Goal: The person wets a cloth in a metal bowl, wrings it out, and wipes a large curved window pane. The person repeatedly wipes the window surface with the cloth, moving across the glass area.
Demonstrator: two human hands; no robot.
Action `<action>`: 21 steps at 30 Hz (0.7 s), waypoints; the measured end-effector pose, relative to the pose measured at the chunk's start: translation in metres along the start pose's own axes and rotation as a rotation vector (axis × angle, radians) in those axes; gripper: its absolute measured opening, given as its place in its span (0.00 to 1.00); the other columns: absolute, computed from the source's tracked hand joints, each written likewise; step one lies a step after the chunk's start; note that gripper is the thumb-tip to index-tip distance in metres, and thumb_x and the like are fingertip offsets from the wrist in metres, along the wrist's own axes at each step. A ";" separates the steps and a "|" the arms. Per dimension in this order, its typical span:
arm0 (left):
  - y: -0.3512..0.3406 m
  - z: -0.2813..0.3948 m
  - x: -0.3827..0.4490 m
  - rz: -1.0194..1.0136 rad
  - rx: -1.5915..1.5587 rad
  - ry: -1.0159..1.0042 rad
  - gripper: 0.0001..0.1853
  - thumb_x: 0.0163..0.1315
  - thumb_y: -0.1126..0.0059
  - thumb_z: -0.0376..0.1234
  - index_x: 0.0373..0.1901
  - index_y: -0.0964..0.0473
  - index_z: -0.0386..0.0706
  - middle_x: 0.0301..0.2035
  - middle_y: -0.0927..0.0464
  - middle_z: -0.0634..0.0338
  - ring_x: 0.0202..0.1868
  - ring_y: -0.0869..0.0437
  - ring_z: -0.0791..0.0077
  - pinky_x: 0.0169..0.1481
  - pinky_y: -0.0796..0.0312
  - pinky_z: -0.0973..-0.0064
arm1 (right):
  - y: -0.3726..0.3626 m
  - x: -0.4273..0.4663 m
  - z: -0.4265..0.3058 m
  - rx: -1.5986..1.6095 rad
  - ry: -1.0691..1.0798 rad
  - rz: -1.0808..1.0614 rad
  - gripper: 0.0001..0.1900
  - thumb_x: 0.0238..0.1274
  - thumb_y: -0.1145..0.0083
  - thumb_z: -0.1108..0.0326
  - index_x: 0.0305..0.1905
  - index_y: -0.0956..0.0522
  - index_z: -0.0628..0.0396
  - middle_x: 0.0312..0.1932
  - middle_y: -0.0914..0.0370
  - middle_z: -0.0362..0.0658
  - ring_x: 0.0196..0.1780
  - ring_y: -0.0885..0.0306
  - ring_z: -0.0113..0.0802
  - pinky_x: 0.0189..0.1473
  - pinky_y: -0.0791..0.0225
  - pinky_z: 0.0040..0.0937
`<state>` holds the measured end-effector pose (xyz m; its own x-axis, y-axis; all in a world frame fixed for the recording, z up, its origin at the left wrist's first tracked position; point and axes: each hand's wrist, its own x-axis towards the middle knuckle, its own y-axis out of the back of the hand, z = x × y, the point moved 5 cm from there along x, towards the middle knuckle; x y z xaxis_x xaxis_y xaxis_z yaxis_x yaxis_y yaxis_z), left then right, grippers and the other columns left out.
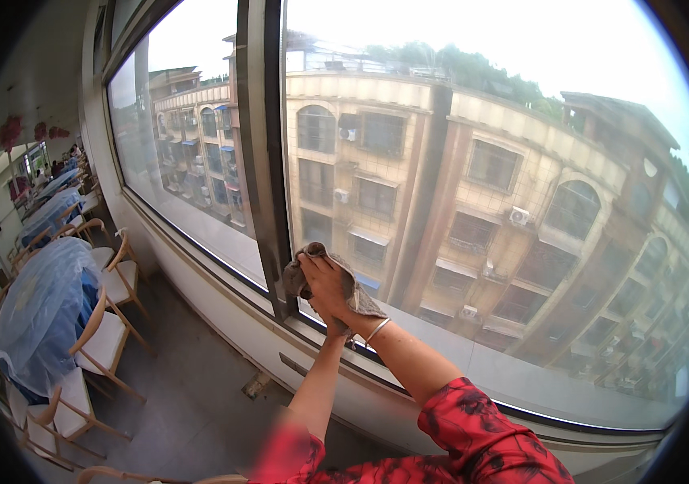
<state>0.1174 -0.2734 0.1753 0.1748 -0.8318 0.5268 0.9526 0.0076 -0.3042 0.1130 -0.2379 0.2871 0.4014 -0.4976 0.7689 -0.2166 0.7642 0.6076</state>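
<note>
A grey-brown cloth (370, 304) is bunched at the lower part of the window's metal mullion (273, 212), beside the large glass pane (441, 254). My right hand (326, 284) lies over the cloth with its fingers bent onto it; a light bangle (377, 332) circles that wrist. Just below and partly behind it, my left hand (337, 325) is at the cloth too, its fingers mostly hidden by the cloth and the right hand. The cloth covers a bit of the mullion and the edge of the pane.
Below the window runs a white sill and wall (211, 320). At the left stand wooden chairs with pale seats (102, 349) and round tables under blue and clear plastic covers (48, 302). A small block-like thing (256, 385) lies on the grey floor by the wall. People are far back.
</note>
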 end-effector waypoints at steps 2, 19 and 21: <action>-0.009 0.003 -0.029 0.019 -0.021 0.055 0.31 0.67 0.44 0.40 0.67 0.42 0.37 0.63 0.37 0.52 0.66 0.36 0.64 0.69 0.41 0.64 | 0.007 -0.031 0.005 0.040 -0.037 -0.028 0.31 0.37 0.37 0.66 0.55 0.24 0.63 0.58 0.25 0.46 0.58 0.28 0.40 0.61 0.38 0.37; 0.007 0.053 0.061 0.173 0.032 -0.049 0.30 0.69 0.46 0.39 0.68 0.42 0.38 0.64 0.38 0.52 0.67 0.36 0.64 0.69 0.41 0.64 | 0.082 0.047 0.003 -0.078 0.118 0.131 0.21 0.55 0.48 0.66 0.54 0.22 0.61 0.63 0.28 0.43 0.68 0.34 0.37 0.67 0.45 0.35; 0.016 0.050 0.082 0.176 0.029 -0.046 0.30 0.69 0.46 0.39 0.68 0.42 0.38 0.64 0.38 0.52 0.67 0.37 0.65 0.69 0.41 0.64 | 0.073 0.069 0.000 -0.145 0.186 0.151 0.21 0.55 0.47 0.66 0.54 0.22 0.61 0.63 0.28 0.44 0.68 0.34 0.37 0.68 0.46 0.36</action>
<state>0.1596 -0.3135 0.2536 0.3498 -0.7901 0.5034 0.9129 0.1669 -0.3724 0.1252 -0.2163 0.3850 0.5339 -0.2997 0.7907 -0.1623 0.8814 0.4437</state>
